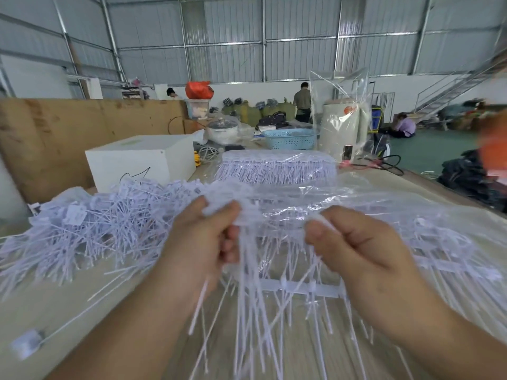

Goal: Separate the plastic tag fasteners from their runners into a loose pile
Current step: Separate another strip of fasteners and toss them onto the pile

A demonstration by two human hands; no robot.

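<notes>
Just above the table (49, 305), both my forearms reach in from the near edge and meet over a comb of plastic tag fasteners (263, 311) whose thin stems hang down between my wrists. My left hand (203, 242) has its fingers curled tight round the top of the comb, thumb pressed over it. My right hand (354, 242) pinches the same comb's other end between thumb and bent forefinger, the remaining fingers folded in. Under my right wrist a runner (299, 287) lies flat on the table, stems still attached. Left of my left hand the loose pile (90, 229) spreads toward the table's left edge, and one single fastener (27, 342) lies apart near the front corner, with bare tabletop around it. Right of my right hand, clear plastic bags of uncut combs (384, 204) cover the surface. Beyond my hands sits a bagged stack of combs (277, 168), then a white box (140, 160), a blue basket (290, 138) and a cream jug (343, 127).
</notes>
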